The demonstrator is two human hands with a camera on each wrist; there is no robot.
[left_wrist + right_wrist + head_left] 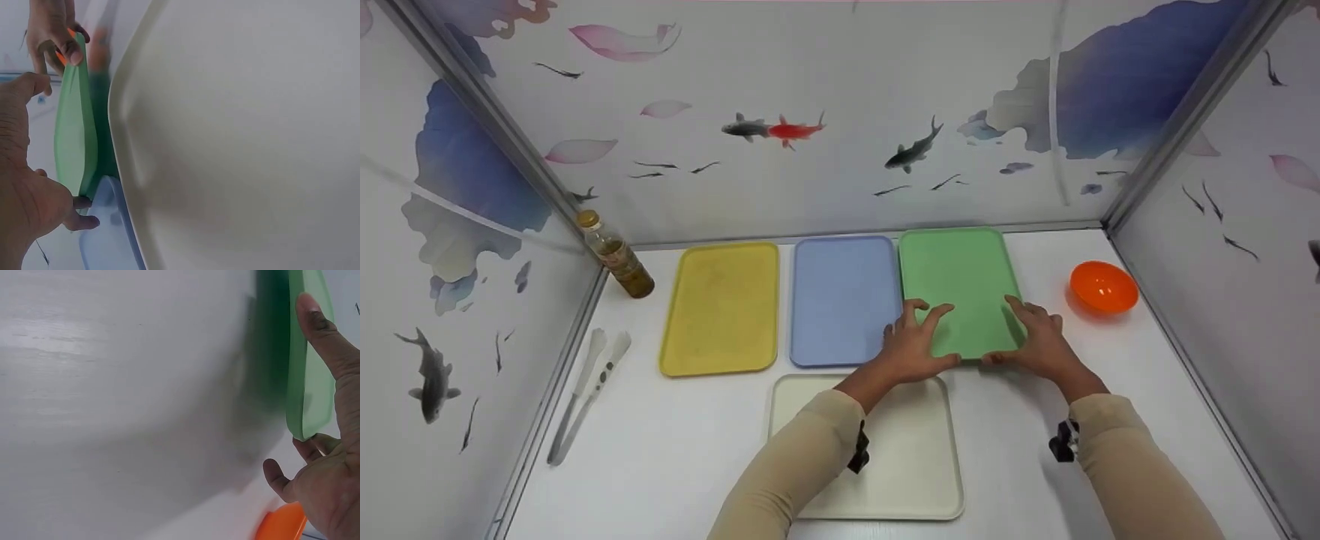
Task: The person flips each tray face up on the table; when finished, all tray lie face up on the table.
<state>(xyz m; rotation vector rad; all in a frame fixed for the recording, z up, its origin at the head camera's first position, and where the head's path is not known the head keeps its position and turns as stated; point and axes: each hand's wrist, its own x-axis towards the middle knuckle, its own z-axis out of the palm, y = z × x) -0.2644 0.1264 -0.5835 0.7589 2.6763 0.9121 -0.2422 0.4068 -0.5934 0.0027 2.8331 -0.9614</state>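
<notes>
A green tray (960, 262) lies at the back right, and both hands are at its near corners. My left hand (915, 349) has curled fingers at the tray's left edge, with the thumb by the near edge. My right hand (1039, 345) holds the opposite corner; in the right wrist view its thumb presses the near rim and two fingers touch the side edge of the green tray (297, 382). Below the near rim a shadow falls on the table. Beside the left hand is a blue tray (844, 300), and under the left forearm lies a cream tray (892, 465).
Left of the blue tray lies a yellow tray (720, 307). An oil bottle (619, 259) stands in the back left corner, with tongs (589, 394) in front of it. An orange bowl (1102, 287) sits at the right. Printed walls (840, 187) enclose the table.
</notes>
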